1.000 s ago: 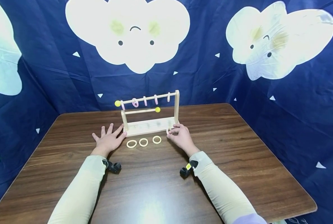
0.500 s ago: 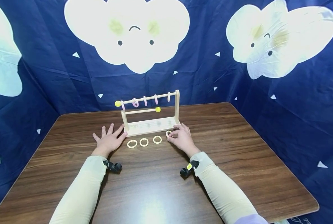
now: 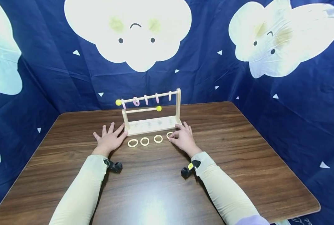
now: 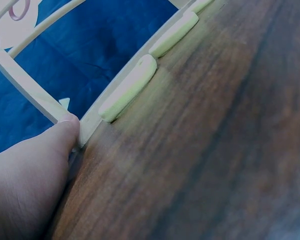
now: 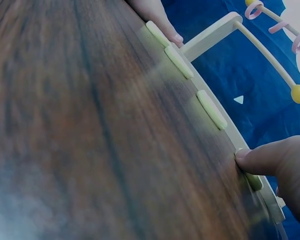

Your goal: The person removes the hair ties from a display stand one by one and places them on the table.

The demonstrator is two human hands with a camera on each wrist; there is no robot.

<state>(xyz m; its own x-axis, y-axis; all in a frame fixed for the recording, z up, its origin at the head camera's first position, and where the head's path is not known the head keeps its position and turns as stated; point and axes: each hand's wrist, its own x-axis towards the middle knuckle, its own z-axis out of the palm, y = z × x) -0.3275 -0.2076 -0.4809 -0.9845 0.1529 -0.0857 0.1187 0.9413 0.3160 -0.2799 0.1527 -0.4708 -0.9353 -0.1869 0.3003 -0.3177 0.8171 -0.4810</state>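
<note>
Four-post details aside, a wooden rack (image 3: 152,125) stands on the table, its long upper rod carrying several pink rings (image 3: 136,101). My left hand (image 3: 108,142) lies spread on the table at the rack's left end, its thumb against the base in the left wrist view. In front of the base, 3 pale yellow rings (image 3: 145,141) lie flat in a row. Beyond their right end, my right hand (image 3: 182,139) pinches another pale yellow ring (image 3: 168,135) down at the table. The right thumb (image 5: 247,157) covers part of that ring.
A shorter lower rod (image 3: 141,110) ends in a yellow ball (image 3: 159,108); a second yellow ball (image 3: 118,102) caps the upper rod. The brown wooden table (image 3: 155,175) meets a blue curtain (image 3: 206,84) with white clouds behind it.
The ring at my right hand has come away from the base edge, toward me, and now lies flatter, in line with the others. My left hand stays put.
</note>
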